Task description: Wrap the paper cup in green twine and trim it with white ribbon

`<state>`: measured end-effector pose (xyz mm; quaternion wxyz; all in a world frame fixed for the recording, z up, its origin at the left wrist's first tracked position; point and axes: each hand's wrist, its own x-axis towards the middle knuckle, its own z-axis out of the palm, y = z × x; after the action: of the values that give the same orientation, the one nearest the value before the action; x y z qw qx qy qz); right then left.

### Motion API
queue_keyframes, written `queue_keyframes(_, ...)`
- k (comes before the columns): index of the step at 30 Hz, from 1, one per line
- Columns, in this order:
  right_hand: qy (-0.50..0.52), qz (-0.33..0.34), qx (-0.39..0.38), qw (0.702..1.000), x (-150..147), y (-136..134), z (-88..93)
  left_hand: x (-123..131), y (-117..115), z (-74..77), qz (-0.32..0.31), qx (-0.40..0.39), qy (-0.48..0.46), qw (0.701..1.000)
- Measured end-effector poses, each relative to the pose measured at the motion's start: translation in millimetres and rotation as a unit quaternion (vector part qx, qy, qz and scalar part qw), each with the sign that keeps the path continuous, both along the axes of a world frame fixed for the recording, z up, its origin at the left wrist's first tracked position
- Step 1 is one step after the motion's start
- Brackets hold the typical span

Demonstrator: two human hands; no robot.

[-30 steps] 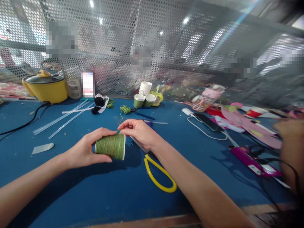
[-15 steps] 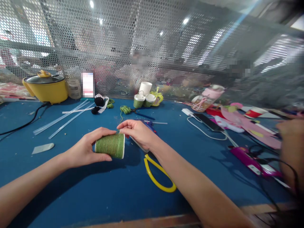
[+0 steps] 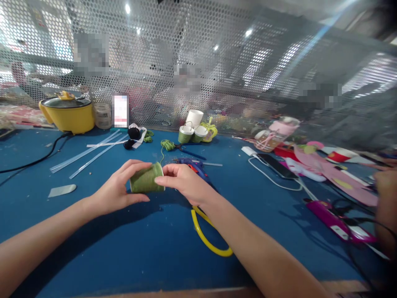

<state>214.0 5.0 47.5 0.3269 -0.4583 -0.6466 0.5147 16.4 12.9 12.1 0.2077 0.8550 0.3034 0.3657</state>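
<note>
Head view: left hand [image 3: 116, 192] grips green-wrapped cup [image 3: 145, 181] lying sideways, fingers curled over top, thumb beneath, low over blue table [image 3: 124, 248]. Right hand [image 3: 182, 184] pinches cup's rim end, fingertips closed on it. Green cord [image 3: 167, 145] trails from cup to loose bundle behind. Blue glue gun [image 3: 194, 164] just behind right hand; yellow loop [image 3: 207, 238] under right forearm. Yellow pot [image 3: 68, 116] far left.

Yellow scissors [image 3: 208, 231] — beneath right forearm
</note>
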Motion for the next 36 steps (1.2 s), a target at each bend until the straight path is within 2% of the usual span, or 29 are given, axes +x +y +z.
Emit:
queue_keyframes(2,-0.036,0.005,0.061,0.997,-3,-4,0.7,-1,1,-0.8,0.008,-0.055,-0.027,0.998)
queue_keyframes(5,-0.107,0.004,0.182,0.977,-8,-10,3.6,-1,3,-0.9,-0.002,-0.158,-0.069,0.985)
queue_keyframes(7,-0.136,0.001,0.223,0.965,-9,-12,5.6,-1,4,-0.3,-0.012,-0.185,-0.09,0.979)
queue_keyframes(10,-0.116,-0.001,0.191,0.975,-6,-9,6.8,-1,3,0.7,-0.009,-0.176,-0.094,0.98)
queue_keyframes(12,-0.088,-0.036,0.174,0.98,-1,-4,6.2,0,2,1.0,-0.016,-0.181,-0.082,0.98)
queue_keyframes(15,-0.081,-0.088,0.194,0.974,4,4,4.0,0,0,0.7,-0.028,-0.179,-0.051,0.982)
queue_keyframes(18,-0.089,-0.054,0.19,0.976,6,7,2.1,-1,-1,0.4,-0.032,-0.164,-0.024,0.986)
queue_keyframes(24,-0.085,0.011,0.122,0.989,4,4,1.6,1,-3,0.2,-0.069,-0.155,-0.002,0.986)
queue_keyframes(30,-0.085,-0.006,0.097,0.992,9,8,7.7,1,-3,-1.8,-0.065,-0.142,0.01,0.988)
queue_keyframes(36,-0.018,0.029,0.076,0.997,7,7,1.5,1,-4,-2.0,-0.086,-0.106,0.028,0.99)
